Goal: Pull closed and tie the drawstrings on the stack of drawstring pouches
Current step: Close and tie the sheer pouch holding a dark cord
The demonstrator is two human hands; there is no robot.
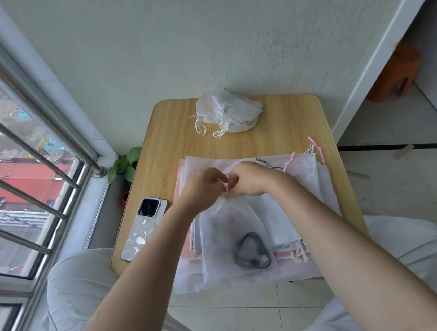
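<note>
At the left edge of the table (288, 117) a phone (144, 228) lies face down, clear of the work. Just right of it, the left hand (204, 186) is seen with fingers curled, pinching the cord at the gathered neck of the pouch (232, 235); the neck (223, 198) is already drawn in tight. The right hand (249, 179) meets it from the other side, its fingers likewise curled and pinching the cord, so the knot appears to be in the making. The cord itself is too fine to be traced. For a sound tie, the neck should be kept bunched under the fingertips while the knot is seated, and tension should be held evenly on both ends so that the gather does not slip open. The pouch rests on the stack (310, 197) of flat, untied ones, which spreads to the right. A heap of tied pouches (228, 114) sits at the far edge, where this one is probably to be laid.
</note>
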